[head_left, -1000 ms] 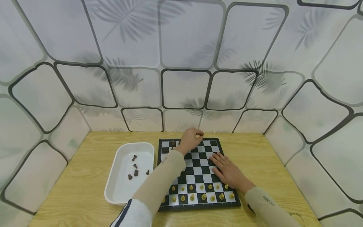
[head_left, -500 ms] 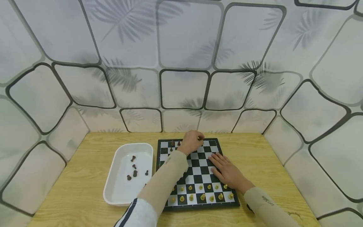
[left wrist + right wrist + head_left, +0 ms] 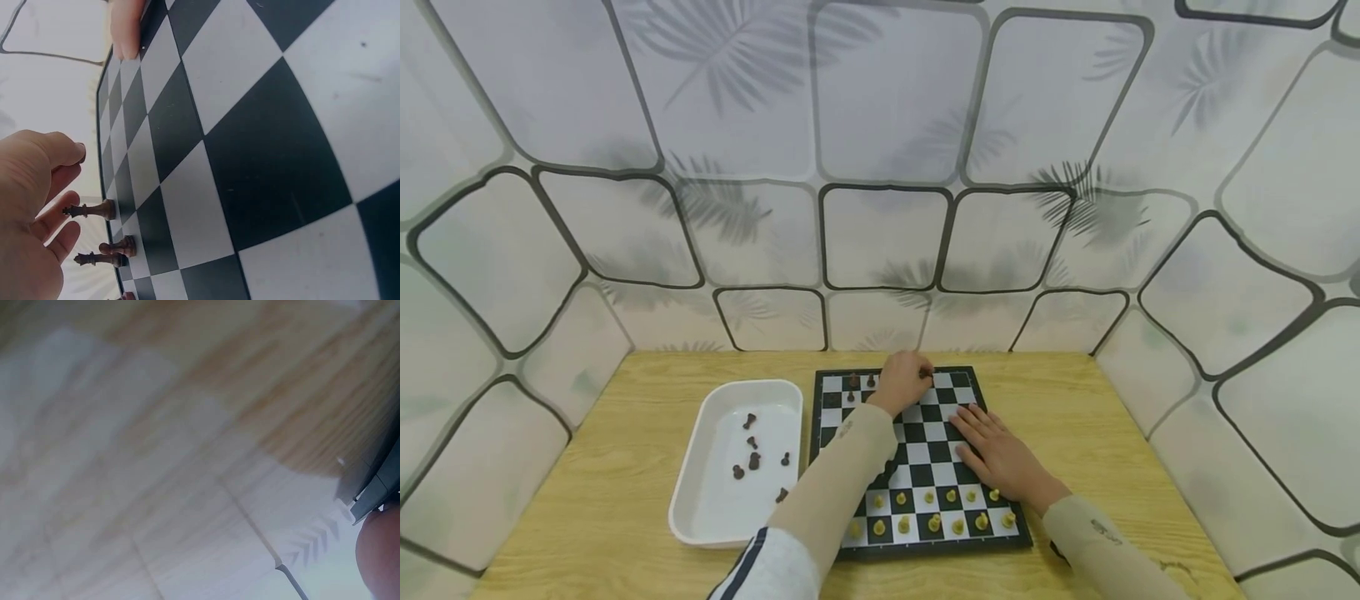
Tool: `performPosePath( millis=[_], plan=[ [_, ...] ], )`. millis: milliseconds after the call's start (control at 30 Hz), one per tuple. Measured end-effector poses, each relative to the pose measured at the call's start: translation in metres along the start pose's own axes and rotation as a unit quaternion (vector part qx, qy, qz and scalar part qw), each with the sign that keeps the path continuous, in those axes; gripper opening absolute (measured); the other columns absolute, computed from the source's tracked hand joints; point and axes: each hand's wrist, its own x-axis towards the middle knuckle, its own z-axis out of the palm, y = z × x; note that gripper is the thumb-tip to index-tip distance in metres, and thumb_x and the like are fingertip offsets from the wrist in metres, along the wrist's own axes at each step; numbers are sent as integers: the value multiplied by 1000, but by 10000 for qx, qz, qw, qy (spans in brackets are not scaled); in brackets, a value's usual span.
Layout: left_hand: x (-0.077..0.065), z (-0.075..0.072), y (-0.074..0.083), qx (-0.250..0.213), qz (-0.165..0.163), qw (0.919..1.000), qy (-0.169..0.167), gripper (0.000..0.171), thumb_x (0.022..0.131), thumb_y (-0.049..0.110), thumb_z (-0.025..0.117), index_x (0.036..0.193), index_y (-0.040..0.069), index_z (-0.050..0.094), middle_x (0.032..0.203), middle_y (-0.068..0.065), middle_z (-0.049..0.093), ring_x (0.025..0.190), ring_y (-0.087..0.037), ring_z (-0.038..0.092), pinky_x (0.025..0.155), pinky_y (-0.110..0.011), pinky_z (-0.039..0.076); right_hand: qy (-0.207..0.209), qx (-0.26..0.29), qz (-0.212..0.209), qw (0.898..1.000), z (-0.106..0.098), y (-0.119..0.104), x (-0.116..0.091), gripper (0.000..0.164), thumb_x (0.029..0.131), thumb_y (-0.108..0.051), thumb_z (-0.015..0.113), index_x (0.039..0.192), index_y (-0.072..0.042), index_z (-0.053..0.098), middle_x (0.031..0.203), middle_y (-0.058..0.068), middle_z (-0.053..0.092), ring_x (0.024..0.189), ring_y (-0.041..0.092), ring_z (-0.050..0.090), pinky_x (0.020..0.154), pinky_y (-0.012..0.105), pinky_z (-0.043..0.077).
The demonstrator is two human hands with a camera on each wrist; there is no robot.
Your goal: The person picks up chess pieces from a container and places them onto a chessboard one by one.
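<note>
My left hand (image 3: 904,382) reaches over the far edge of the chessboard (image 3: 936,550) and pinches a small dark brown chess piece (image 3: 82,153) between thumb and finger; the hand hides most of it. Beside its lower fingers, a dark king (image 3: 90,210), a pawn (image 3: 120,245) and another tall crowned piece (image 3: 100,259) stand on the far rows in the left wrist view. My right hand (image 3: 1007,462) lies with fingers extended on the board's right side. Yellow chess pieces (image 3: 935,523) stand in two rows along the near edge.
Left of the board, a white plastic tray (image 3: 696,475) holds several loose dark chess pieces (image 3: 754,460). Both stand on a wooden table (image 3: 610,467). A patterned wall covering (image 3: 887,233) rises behind the table's far edge. My left forearm covers the board's left part.
My left hand has come down slightly at the board's far edge, still pinching the piece. The right hand keeps its place on the board. The head view has shifted a little.
</note>
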Motion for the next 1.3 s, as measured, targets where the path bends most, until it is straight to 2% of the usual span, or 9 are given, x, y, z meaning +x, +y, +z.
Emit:
performPosePath(
  millis=[167, 400, 567, 700, 900, 1033, 1300],
  plan=[
    [-2, 2, 0, 172, 47, 9998, 22, 16, 100, 11, 70, 110, 9, 83, 111, -7, 80, 104, -27, 73, 93, -42, 60, 17, 30, -4, 10000, 0, -1, 0, 58, 111, -38, 49, 161, -8, 43, 168, 15, 41, 159, 38, 32, 127, 58, 28],
    [-1, 5, -1, 646, 141, 9978, 60, 13, 98, 12, 71, 102, 13, 83, 103, -3, 80, 98, -26, 73, 94, -43, 57, 25, 29, 4, 10000, 0, -1, 0, 58, 111, -37, 50, 161, -9, 43, 168, 15, 41, 159, 38, 31, 128, 58, 28],
    [-2, 4, -1, 805, -8, 9967, -82, 14, 100, 14, 70, 106, 15, 83, 106, -2, 80, 101, -26, 72, 98, -44, 56, 50, -27, -16, 10000, 2, 0, 0, 58, 111, -37, 50, 161, -9, 43, 168, 14, 41, 159, 38, 32, 128, 58, 28],
    [-3, 4, -2, 852, -116, 9962, -163, 18, 101, 15, 69, 112, 15, 83, 112, -3, 80, 107, -27, 71, 103, -46, 54, 37, -19, -7, 10000, 2, 0, 0, 58, 111, -37, 50, 161, -9, 43, 168, 15, 41, 159, 38, 31, 128, 58, 27],
    [-1, 6, -4, 862, -182, 9958, -229, 21, 101, 13, 67, 115, 15, 82, 115, -3, 79, 109, -28, 70, 103, -52, 52, 4, 20, 5, 10000, 1, 1, 0, 58, 111, -38, 50, 161, -9, 42, 168, 15, 40, 159, 38, 31, 128, 59, 28],
    [0, 8, -4, 845, -245, 9957, -287, 21, 102, 14, 67, 117, 16, 81, 117, -3, 79, 111, -28, 70, 106, -48, 52, -1, -17, 13, 10000, 1, 2, 0, 58, 111, -38, 49, 161, -9, 42, 168, 14, 40, 159, 38, 31, 128, 58, 28],
    [3, 11, -5, 994, -205, 9945, -258, 20, 101, 14, 67, 114, 19, 82, 113, -1, 79, 107, -28, 70, 103, -47, 52, 104, -169, -53, 9998, 2, 2, -1, 57, 111, -38, 50, 160, -9, 44, 167, 13, 43, 158, 37, 34, 126, 57, 31]
  ],
)
